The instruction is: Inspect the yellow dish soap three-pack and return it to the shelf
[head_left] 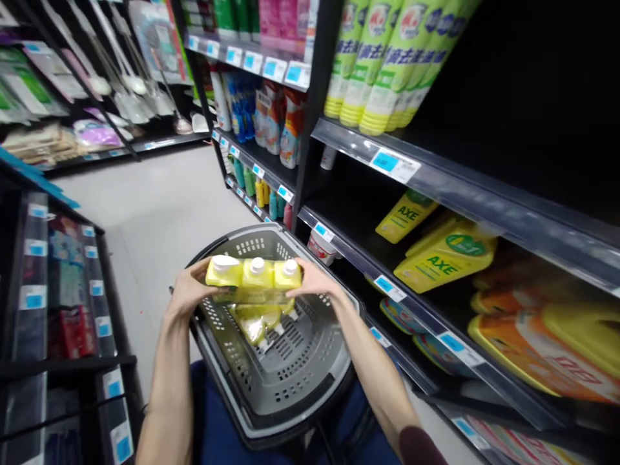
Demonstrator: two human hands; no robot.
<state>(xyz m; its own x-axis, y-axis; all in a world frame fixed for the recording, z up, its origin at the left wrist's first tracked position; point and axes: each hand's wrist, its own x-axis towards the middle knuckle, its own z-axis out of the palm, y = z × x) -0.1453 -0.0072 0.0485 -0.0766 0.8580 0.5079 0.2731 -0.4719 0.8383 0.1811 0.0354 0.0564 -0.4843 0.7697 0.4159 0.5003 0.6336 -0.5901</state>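
A row of yellow bottles [258, 274] with white caps is held upright between my two hands, over the shopping basket. My left hand [192, 284] grips its left end, and my right hand [314, 279] grips the right end. Below them, the grey shopping basket [310, 381] has perforated walls and a dark rim. More yellow bottles in shiny wrap [259, 323] lie on the basket's floor, partly hidden by the held row.
On the right, shelves hold yellow AXE bottles [445, 255], orange-and-yellow jugs [542, 342] and tall green bottles [392, 58]. Another shelf unit [33, 297] stands close on the left. Pale floor [145, 213] runs ahead towards hanging brushes [121, 71].
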